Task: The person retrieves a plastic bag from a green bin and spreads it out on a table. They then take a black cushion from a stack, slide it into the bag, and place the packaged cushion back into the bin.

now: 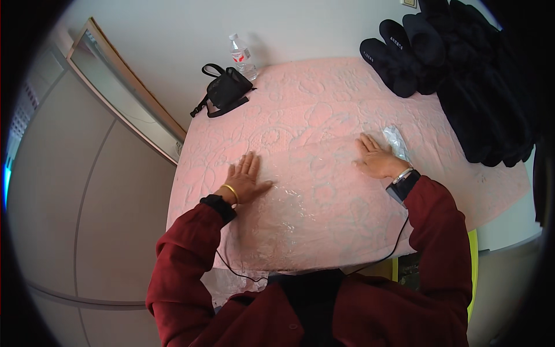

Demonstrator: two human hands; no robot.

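Note:
A pink cloth with a raised floral pattern point(312, 121) covers the table. Spread over its near half lies thin clear plastic point(289, 214), crinkled and shiny in the middle; its far edges are hard to make out. On the left side of the plastic, my left hand point(245, 178) rests flat with fingers apart. My right hand point(378, 161) also lies flat with spread fingers, farther right, holding nothing. Just beyond the right wrist is a crumpled whitish, shiny plastic packet point(395, 141).
Black, plush, rounded slipper-like items point(428, 52) are heaped at the far right. A black strapped bag point(228, 88) and a clear water bottle point(243, 58) stand at the far left corner by the wall. A framed mirror point(124, 81) leans left of the table. Thin dark cords hang near my body.

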